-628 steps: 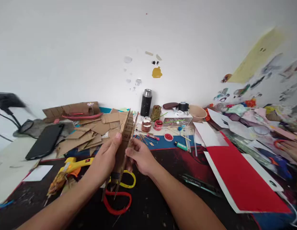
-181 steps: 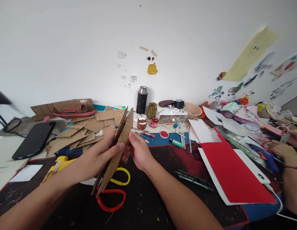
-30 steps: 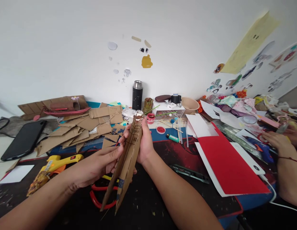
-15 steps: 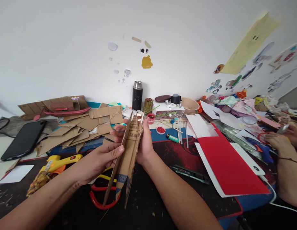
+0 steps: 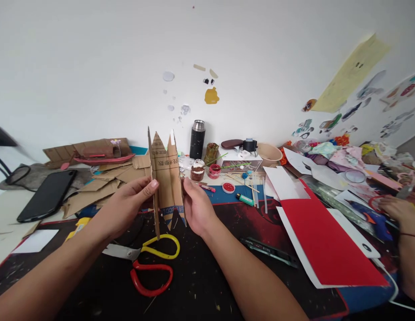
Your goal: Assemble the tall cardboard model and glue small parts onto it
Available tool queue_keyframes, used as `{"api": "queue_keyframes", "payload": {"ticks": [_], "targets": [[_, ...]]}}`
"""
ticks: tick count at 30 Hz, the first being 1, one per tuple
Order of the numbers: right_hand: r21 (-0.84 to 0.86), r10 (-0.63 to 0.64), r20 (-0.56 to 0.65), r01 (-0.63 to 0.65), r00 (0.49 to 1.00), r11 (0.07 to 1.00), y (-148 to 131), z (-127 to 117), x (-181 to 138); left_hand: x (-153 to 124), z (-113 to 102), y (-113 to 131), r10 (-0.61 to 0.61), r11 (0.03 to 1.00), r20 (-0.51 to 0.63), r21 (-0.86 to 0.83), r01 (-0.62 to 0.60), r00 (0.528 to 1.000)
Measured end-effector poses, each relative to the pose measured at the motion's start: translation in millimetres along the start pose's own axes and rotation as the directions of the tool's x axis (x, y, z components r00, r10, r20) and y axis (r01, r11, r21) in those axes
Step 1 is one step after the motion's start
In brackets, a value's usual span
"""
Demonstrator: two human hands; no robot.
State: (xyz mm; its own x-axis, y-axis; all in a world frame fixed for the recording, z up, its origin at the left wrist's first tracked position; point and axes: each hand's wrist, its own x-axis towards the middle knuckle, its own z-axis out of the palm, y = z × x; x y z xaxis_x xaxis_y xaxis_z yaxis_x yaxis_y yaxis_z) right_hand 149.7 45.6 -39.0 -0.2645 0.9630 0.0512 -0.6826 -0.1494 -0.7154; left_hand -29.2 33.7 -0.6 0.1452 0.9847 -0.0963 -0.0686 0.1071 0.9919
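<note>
A folded cardboard piece (image 5: 165,178) with pointed tops stands upright between my hands, above the dark mat. My left hand (image 5: 129,205) grips its left edge, thumb on the front face. My right hand (image 5: 196,207) presses against its right edge, fingers closed on it. Printed characters and a blue band show on the cardboard. Below it lie scissors with a yellow handle (image 5: 163,247) and scissors with a red handle (image 5: 150,278).
A heap of cardboard scraps (image 5: 107,178) lies behind on the left, by a black tablet (image 5: 48,195). A black flask (image 5: 197,139), paint jars, sticks and a green lighter (image 5: 245,199) sit at the back. Red-and-white paper (image 5: 324,240) lies right. Another person's hand (image 5: 393,209) works at the far right.
The cardboard piece has been turned from slanting to upright and raised, its panels spread open towards me. My hands shifted to its two sides. The view tilted down slightly.
</note>
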Motion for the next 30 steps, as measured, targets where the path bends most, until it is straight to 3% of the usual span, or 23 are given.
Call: {"api": "queue_keyframes", "payload": {"ticks": [12,17,22,30], "targets": [[-0.031,0.055,0.009,-0.055,0.998,0.998,-2.4,0.8,-4.4,0.7,-3.4,0.9,0.054,0.996,0.049,0.07,-0.058,0.997],[-0.053,0.075,-0.011,-0.075,0.997,0.996,0.2,-3.6,-4.2,-1.6,0.9,3.1,0.057,0.998,0.101,0.018,-0.06,0.993],[-0.077,0.065,-0.053,-0.069,0.996,0.995,5.1,-6.4,-4.4,-5.8,5.7,4.3,0.079,0.996,0.115,0.03,-0.083,0.99],[-0.106,0.037,-0.022,-0.039,0.999,0.994,7.0,-4.6,-5.3,-6.3,5.2,-0.4,0.157,0.98,0.143,0.097,-0.172,0.977]]}}
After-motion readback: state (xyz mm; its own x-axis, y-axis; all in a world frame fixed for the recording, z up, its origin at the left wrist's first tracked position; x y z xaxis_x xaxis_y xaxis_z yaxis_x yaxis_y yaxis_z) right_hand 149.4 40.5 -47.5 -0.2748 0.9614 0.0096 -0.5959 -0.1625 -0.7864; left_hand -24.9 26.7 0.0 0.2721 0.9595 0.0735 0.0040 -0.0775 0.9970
